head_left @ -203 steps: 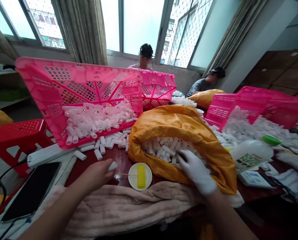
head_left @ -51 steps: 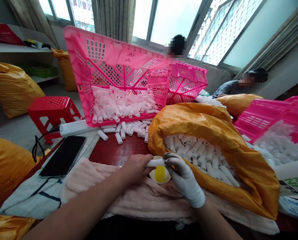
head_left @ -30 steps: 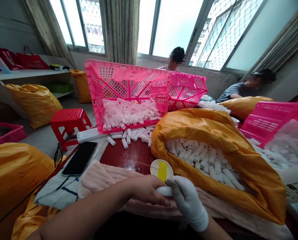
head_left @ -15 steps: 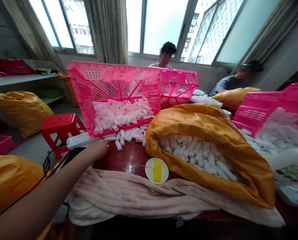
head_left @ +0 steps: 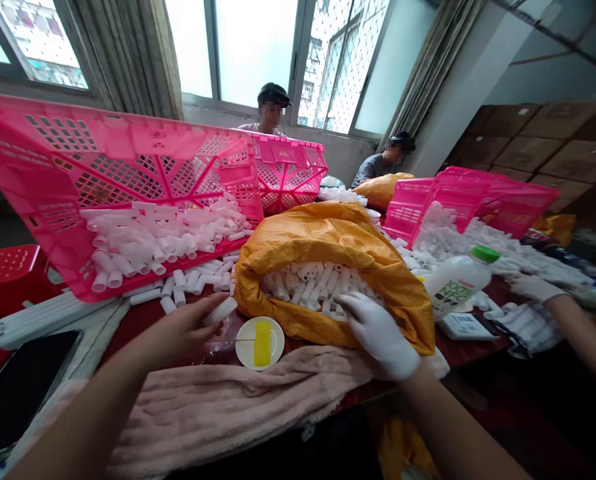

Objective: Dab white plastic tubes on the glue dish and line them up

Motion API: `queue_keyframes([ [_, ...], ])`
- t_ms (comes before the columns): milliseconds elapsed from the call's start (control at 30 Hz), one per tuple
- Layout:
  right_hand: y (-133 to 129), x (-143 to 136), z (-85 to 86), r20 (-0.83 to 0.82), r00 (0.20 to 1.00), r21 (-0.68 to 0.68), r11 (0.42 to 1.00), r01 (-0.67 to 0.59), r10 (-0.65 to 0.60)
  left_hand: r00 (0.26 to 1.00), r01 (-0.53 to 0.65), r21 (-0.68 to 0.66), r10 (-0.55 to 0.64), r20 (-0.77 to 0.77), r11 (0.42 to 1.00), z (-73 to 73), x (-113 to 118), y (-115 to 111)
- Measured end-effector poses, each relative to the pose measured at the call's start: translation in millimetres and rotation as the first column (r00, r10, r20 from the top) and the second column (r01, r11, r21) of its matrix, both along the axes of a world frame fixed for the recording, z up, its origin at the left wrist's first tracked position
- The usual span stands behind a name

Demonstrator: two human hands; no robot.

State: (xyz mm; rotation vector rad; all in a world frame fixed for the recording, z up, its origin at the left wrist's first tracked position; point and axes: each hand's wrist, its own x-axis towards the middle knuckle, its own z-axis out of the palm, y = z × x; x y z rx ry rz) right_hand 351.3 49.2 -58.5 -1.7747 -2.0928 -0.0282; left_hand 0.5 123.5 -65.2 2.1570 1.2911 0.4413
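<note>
Bottle (head_left: 459, 285) right of sack (head_left: 323, 223): label reads "100%" and "NFC"; smaller print illegible. Marks on crate (head_left: 115, 139), left of sack, too blurred to read. Crate holds heaped white tubes (head_left: 165, 235); sack, mouth open, holds loose tubes (head_left: 311, 283). Dish (head_left: 277, 343), in front of sack: yellow block (head_left: 263, 345). Left hand (head_left: 195, 325), left of sack, pinches one tube (head_left: 222, 311), thumb against fingers. Gloved right hand (head_left: 378, 331) at sack mouth; grip cannot be told.

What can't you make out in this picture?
Head view:
Phone: cut off by the left edge.
Held tube: one end covered by the left hand.
Orange sack: lower contents hidden by its front.
Right hand: gloved, against white tubes; grip unclear.
White box: print too small.
</note>
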Motion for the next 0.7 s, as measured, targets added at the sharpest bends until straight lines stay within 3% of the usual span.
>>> queue_keyframes([
  [33, 26.4, -12.9, 4.2, 0.142, 0.989, -0.088, 0.996, -0.018, 0.031, 0.999, 0.040, -0.008, -0.040, 0.018, 0.999, -3.0, 11.6, -1.6],
  [100, 67.1, -29.7, 3.9, 0.246, 0.968, -0.157, 0.988, -0.001, 0.040, 0.999, 0.048, 0.016, -0.048, -0.007, 0.999, -14.1, 24.4, -1.2],
  [200, 89.3, -36.9, -1.1, 0.282, 0.959, -0.165, 0.985, 0.042, 0.006, 0.995, 0.018, 0.080, -0.010, -0.103, 0.997, -33.9, 23.3, 1.5],
  [300, 72.8, -38.1, 2.7, 0.251, 0.967, -0.120, 0.990, 0.070, -0.038, 0.989, 0.066, 0.080, -0.055, -0.137, 0.995, -47.5, 17.1, 0.4],
  [367, 54.2, -42.2, 3.1, 0.064, 0.997, -0.080, 0.995, 0.053, -0.048, 0.987, 0.087, 0.056, -0.079, -0.142, 0.995, -52.1, 17.0, -1.4],
  [433, 39.5, -50.7, -6.0, -0.219, 0.974, -0.040, 0.997, -0.070, 0.060, 0.985, 0.072, 0.034, -0.065, -0.158, 0.997, -54.1, 20.0, -2.7],
  [500, 33.3, -62.8, -24.0, -0.415, 0.884, -0.009, 0.970, -0.242, 0.216, 0.984, 0.049, 0.025, -0.043, -0.174, 0.999, -54.8, 23.9, -3.2],
  [567, 35.0, -75.9, -44.0, -0.480, 0.829, -0.004, 0.945, -0.327, 0.285, 0.984, 0.048, 0.027, -0.043, -0.175, 0.998, -54.9, 27.0, -3.3],
  [700, 43.9, -92.8, -64.7, -0.423, 0.841, 0.018, 0.931, -0.365, 0.338, 0.978, 0.064, 0.038, -0.055, -0.203, 0.997, -54.9, 29.3, -3.1],
])
